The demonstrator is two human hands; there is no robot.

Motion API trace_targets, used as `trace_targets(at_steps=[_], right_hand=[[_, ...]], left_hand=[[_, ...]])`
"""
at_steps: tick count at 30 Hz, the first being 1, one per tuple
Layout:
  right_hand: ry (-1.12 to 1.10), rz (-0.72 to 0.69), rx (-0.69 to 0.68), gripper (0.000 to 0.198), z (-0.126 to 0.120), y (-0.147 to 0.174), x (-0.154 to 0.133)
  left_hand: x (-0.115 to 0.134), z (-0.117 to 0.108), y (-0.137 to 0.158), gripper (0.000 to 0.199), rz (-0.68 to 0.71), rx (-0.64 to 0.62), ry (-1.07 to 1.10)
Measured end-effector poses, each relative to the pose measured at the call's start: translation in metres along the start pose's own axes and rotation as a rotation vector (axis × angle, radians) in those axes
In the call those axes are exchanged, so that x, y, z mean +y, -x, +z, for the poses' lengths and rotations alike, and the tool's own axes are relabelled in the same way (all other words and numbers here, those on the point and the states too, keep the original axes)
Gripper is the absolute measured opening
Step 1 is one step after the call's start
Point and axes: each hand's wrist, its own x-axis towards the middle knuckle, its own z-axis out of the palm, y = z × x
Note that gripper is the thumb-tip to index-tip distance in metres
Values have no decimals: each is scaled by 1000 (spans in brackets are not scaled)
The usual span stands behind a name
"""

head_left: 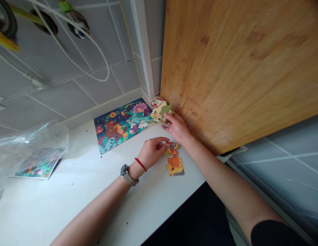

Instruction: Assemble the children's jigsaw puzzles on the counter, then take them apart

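Note:
My left hand (pixel 154 150), with a watch and a red cord at its wrist, pinches the edge of a yellow and red puzzle piece (pixel 172 147) low over the white table. Just below it lies another puzzle piece (pixel 176 166), orange and yellow with grey. My right hand (pixel 177 128) is at a heap of puzzle pieces (pixel 159 106) in the corner. Its thumb presses on a green and cream puzzle piece (pixel 164 111) at the near edge of the heap; the fingers underneath are partly hidden.
A colourful animal picture board (pixel 120 124) lies by the tiled wall. At left, a clear plastic bag (pixel 46 136) partly covers another printed picture (pixel 37 165). A large wooden panel (pixel 225 68) rises close to my right arm. A white cable (pixel 97 77) hangs above the table (pixel 79 191).

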Motion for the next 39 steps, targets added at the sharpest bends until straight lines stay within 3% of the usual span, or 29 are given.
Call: trace_targets(at_steps=[4,9,12,17,22,28,32,36,39], right_hand=[[5,14,-10,39,0,1,-1],[-2,14,-12,40,0,2,0],[-3,22,-30,39,1,3,1],[12,16,-32,38,1,4,1],[20,-4,3,38,-1,2,-3],[14,-36,1,39,-4,-1,-8],[24,-32,-3,39,-4,0,-9],[19,-47,-3,36,-4,0,-8],[13,-47,-9,36,-5,0,-8]], left_hand=[[1,-1,-1,18,-44,44,-26],[-4,4,3,20,5,-40,-40],[-7,8,3,23,24,-16,-109],[-6,8,-6,26,176,-3,-41],[-2,-1,-24,25,278,-149,-54],[-3,-2,-43,17,189,-374,-13],[-3,4,-52,15,344,-362,-201],[-5,5,-55,17,546,-351,-170],[-5,-2,-45,23,566,-293,-188]])
